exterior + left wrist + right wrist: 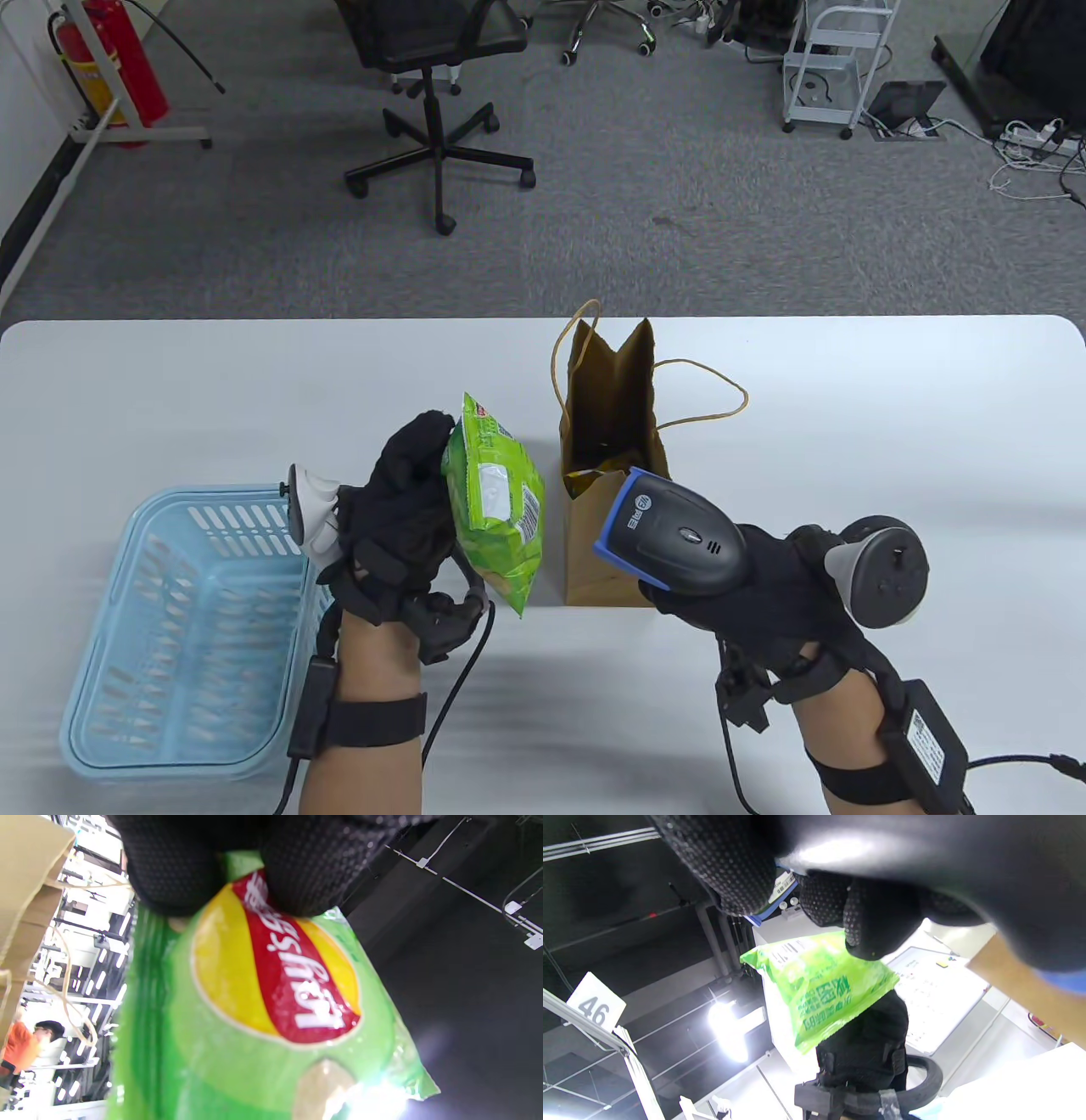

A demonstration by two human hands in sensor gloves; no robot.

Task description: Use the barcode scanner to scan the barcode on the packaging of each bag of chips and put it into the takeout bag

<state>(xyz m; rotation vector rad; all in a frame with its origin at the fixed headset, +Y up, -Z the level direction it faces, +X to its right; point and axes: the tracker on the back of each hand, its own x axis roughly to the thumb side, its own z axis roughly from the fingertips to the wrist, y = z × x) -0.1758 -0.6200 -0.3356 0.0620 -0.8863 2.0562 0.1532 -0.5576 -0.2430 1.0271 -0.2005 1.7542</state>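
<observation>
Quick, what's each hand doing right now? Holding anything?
Left hand: holds the green bag of chips upright, barcode side facing the scanner.
Right hand: grips the barcode scanner, aimed at the bag.

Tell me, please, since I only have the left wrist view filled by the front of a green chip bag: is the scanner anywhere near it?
Observer: Yes. In the table view the right hand grips the barcode scanner, its blue nose turned toward the green chip bag.
Operator: Thank you. Does the barcode face the scanner?
Observer: It does. The barcode sits on the bag's back, on the side toward the scanner.
Operator: And where is the takeout bag?
Observer: The brown takeout bag stands open just behind the scanner, between the two hands; something yellow shows inside.
Operator: Are more chips waiting in the basket?
Observer: The blue basket, beside the left hand, shows no bags.
</observation>
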